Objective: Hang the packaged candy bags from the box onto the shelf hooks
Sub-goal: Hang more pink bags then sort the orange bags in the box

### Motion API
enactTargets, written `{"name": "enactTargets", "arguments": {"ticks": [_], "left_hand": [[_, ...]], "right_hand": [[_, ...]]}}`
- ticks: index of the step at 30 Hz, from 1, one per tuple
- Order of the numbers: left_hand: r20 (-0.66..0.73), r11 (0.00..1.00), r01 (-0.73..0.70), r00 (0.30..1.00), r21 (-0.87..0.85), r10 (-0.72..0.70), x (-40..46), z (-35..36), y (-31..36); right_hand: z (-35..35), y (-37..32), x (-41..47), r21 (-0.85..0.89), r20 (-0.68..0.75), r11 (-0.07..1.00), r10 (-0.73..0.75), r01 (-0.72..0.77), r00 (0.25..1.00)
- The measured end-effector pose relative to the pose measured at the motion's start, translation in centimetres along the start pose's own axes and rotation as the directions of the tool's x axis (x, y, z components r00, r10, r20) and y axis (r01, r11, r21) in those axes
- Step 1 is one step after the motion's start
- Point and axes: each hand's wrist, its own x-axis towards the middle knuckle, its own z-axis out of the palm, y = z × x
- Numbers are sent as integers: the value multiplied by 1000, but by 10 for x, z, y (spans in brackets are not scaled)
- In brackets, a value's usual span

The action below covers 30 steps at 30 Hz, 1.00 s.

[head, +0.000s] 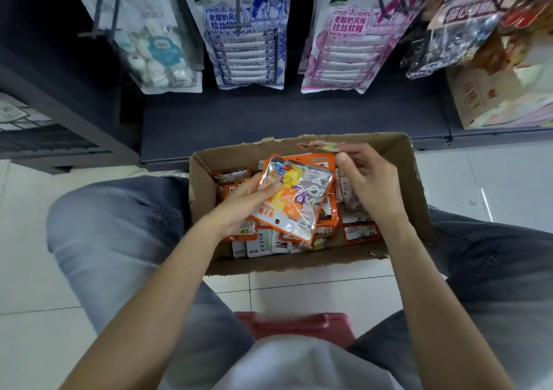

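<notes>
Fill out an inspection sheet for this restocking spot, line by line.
Surface: pale tiled floor.
Job's things: open cardboard box full of candy bags; orange candy bag lifted above it.
Clutter: red stool under the person.
Grips: left hand holds the orange bag; right hand pinches a blurred second bag.
Cables: nothing seen.
Surroundings: dark shelf hooks carrying hung bags; printed carton at right.

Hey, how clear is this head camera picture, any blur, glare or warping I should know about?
Head view: wide-angle warping bends the shelf hooks and splays the hanging bags; glare streaks the clear front of the orange candy bag the left hand holds; the bag pinched by the right hand is motion-blurred, as is the top right corner; the box is evenly lit.
</notes>
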Motion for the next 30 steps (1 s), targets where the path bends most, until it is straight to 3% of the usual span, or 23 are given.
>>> {"name": "enactTargets", "arguments": {"ticks": [4, 6, 8, 10, 12, 14, 15, 17, 19, 24, 27, 30], "left_hand": [[-74, 995, -45, 997, -87, 38, -6, -8, 1], [-129, 992, -75, 990, -106, 61, -9, -11, 3], [-194, 990, -126, 975, -59, 112, -10, -11, 7], [-279, 975, -191, 936, 116, 216, -10, -11, 13], [-307, 852, -226, 864, 472, 399, -10, -10, 22], [-283, 641, -177, 787, 747, 548, -12, -9, 34], [-280, 560, -148, 746, 815, 605, -13, -10, 42], [-283, 496, -131, 686, 858, 670, -16, -11, 59], [-285, 513, -168, 667, 842, 688, -20, -10, 78], [-309, 609, -362, 615, 706, 725, -35, 4, 132], [-217, 536, -467, 577, 703, 787, -47, 12, 175], [-129, 478, -551, 554, 684, 822, -56, 23, 223]], "right_hand": [[-16, -12, 3, 20, -187, 999, -43, 48, 981], [-25, -15, 4, 0, -216, 997, -73, 74, 974], [-34, -18, 3, -105, -190, 988, -134, 116, 973], [-42, -23, 1, -253, -141, 949, -230, 190, 963], [-47, -31, -1, -347, -98, 901, -311, 261, 945], [-53, -41, -1, -355, -101, 887, -349, 294, 932], [-57, -46, 0, -356, -117, 885, -360, 299, 926], [-66, -57, 2, -362, -142, 879, -383, 312, 913], [-76, -69, 5, -311, -143, 887, -399, 342, 906], [-101, -112, 24, 144, -179, 930, -311, 337, 933], [-115, -145, 46, 298, -189, 887, -308, 353, 933], [-117, -173, 73, 292, -262, 868, -330, 401, 907]]}}
